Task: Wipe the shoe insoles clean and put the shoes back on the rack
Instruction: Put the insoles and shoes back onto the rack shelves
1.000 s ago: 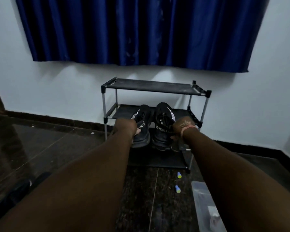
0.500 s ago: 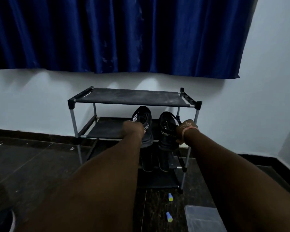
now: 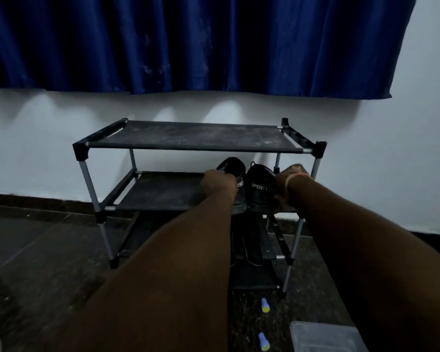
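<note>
Floor, near: a clear box (image 3: 325, 336) is seen at the lower right edge, with two small blue-and-yellow items (image 3: 264, 305) lying just left of it on the dark tiles.
Arms: both forearms are stretched forward from the bottom of the view toward the rack (image 3: 198, 137).
Left hand (image 3: 217, 182): it is held at the heel of the left shoe (image 3: 235, 179); the fingers appear curled onto the shoe, though they are mostly hidden behind the knuckles.
Right hand (image 3: 288, 185): a pink band is worn at the wrist; the thumb is seen under the right shoe (image 3: 261, 188) and the hand is wrapped round its outer side, so a grip is judged.
Shoes: the black pair is placed side by side at the right end of the middle shelf, heels toward the camera, soles apparently resting on the fabric. The insoles cannot be seen.
Lower shelf: something dark with pale laces is lying beneath; it cannot be identified.
Top shelf: dusty fabric, nothing seen on it.
Far: white wall, blue curtain (image 3: 188, 41) above.
Progress: no cloth is in view; whether wiping was done cannot be told. The return to the rack is judged nearly complete; only the release is left.
</note>
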The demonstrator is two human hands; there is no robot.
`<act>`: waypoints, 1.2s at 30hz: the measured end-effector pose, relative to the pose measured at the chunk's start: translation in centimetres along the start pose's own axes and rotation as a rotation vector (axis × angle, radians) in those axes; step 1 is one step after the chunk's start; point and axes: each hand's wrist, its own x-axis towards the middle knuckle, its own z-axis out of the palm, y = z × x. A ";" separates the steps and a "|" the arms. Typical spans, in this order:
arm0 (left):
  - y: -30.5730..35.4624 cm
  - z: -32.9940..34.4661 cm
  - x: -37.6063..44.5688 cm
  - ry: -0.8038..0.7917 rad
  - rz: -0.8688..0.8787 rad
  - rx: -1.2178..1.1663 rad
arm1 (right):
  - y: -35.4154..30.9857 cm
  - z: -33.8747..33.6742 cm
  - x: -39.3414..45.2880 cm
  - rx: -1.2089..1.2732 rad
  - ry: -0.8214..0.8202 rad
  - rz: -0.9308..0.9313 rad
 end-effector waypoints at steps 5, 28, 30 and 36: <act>2.1 -0.4 -2.4 0.029 0.030 0.054 | -0.4 -0.5 0.7 0.050 -0.102 -0.048; 6.8 -8.0 -10.0 -0.148 0.171 0.349 | -5.0 1.7 -12.4 0.068 0.393 -0.119; 7.0 -10.9 -10.9 -0.105 0.206 0.377 | -7.4 4.0 -16.2 0.112 0.254 -0.237; 3.9 -26.3 -12.9 0.148 0.154 0.427 | -11.4 13.7 -27.8 0.127 -0.093 -0.406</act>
